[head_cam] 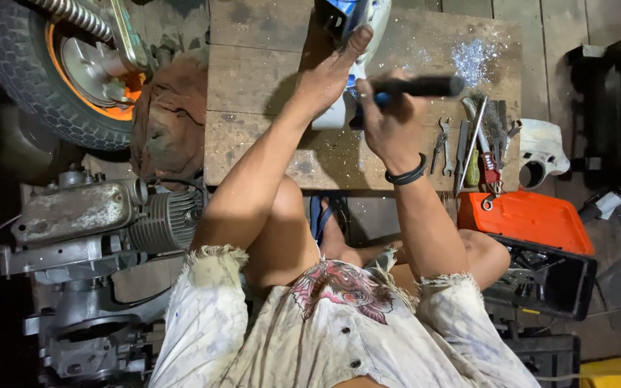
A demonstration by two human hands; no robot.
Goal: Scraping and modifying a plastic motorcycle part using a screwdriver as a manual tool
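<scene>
the left hand presses flat, fingers spread, on a white and blue part lying on the wooden bench. the right hand is clenched around a black-handled tool held against that part, near the wrenches.

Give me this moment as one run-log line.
left hand: pressing down white-and-blue part | right hand: gripping black-handled tool against it | surface: wooden bench | nearby: wrenches, open orange toolbox

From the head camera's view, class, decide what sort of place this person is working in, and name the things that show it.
Most likely a small motor repair workshop. A bare engine sits on the floor beside a tyred wheel, spanners and other hand tools lie on the rough wooden bench, and an open orange toolbox stands nearby.
</scene>
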